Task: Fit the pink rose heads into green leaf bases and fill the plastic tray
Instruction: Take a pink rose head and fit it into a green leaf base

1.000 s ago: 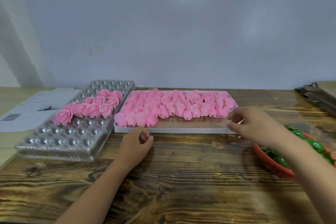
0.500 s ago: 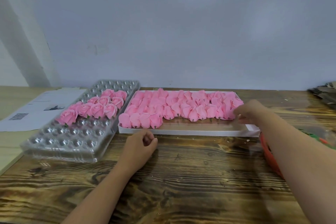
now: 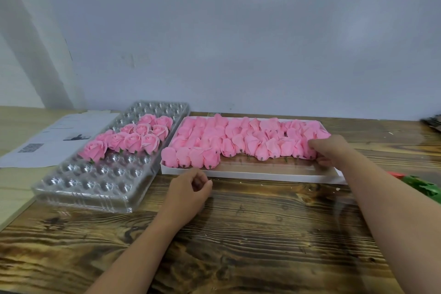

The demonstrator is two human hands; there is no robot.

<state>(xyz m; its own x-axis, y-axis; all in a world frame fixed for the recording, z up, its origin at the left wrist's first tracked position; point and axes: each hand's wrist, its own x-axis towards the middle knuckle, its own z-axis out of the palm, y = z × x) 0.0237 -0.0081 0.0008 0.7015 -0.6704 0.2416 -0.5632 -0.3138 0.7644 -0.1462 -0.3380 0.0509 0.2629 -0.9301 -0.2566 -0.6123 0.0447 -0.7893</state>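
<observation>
A clear plastic tray [image 3: 83,200] with round cups stands at the left and holds several finished pink roses [image 3: 133,141] with green bases in its far cups. To its right, a flat white tray [image 3: 262,175] carries several loose pink rose heads [image 3: 238,141]. My right hand [image 3: 331,150] reaches into the right end of the white tray, its fingers and thumb curled around a rose head in the front row. My left hand [image 3: 188,193] rests on the wooden table in front of the white tray, fingers loosely curled, holding nothing. Green leaf bases [image 3: 427,186] show at the right edge.
The leaf bases lie in a red bowl [image 3: 396,175], mostly hidden behind my right forearm. Printed papers [image 3: 55,136] lie left of the clear tray. A dark stack [image 3: 433,122] sits at the far right. A grey wall stands close behind both trays.
My right hand moved from above the red bowl to the right end of the white tray and closed on a rose head. My left hand stayed put on the table.
</observation>
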